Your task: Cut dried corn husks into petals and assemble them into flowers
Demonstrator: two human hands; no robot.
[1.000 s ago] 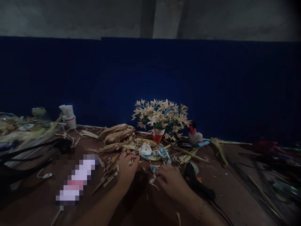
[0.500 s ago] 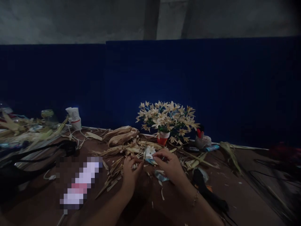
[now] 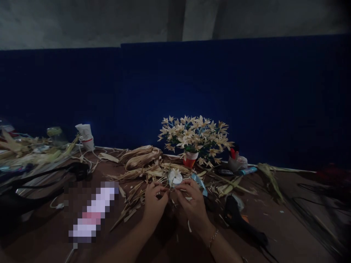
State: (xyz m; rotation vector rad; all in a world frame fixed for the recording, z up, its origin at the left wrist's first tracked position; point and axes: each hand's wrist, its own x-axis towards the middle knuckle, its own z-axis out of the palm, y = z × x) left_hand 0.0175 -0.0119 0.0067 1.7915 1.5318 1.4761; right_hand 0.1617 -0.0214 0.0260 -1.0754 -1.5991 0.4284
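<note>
My left hand (image 3: 155, 200) is closed in a pinch on what looks like a thin dark stem. Its fingertips almost meet those of my right hand (image 3: 192, 200), which also pinches something too small to make out. Just beyond the fingertips shows a pale flower (image 3: 173, 176) with petals; whether it joins the stem is unclear. A light-blue strip (image 3: 200, 183) stands up behind my right hand, and I cannot tell if that hand holds it. Behind them, cream flowers (image 3: 196, 135) fill a red-and-white pot (image 3: 190, 159).
Dried husk bundles (image 3: 142, 157) and loose strips lie beyond my hands. A black glue gun (image 3: 241, 221) rests at the right. On the left are a blurred-out phone-like shape (image 3: 94, 210), a black strap (image 3: 76, 170) and white cables. A blue partition (image 3: 137, 91) stands behind.
My right hand has moved left and down, bringing its fingertips up to my left hand's. The light-blue strip, formerly below my right hand, now shows above and behind it.
</note>
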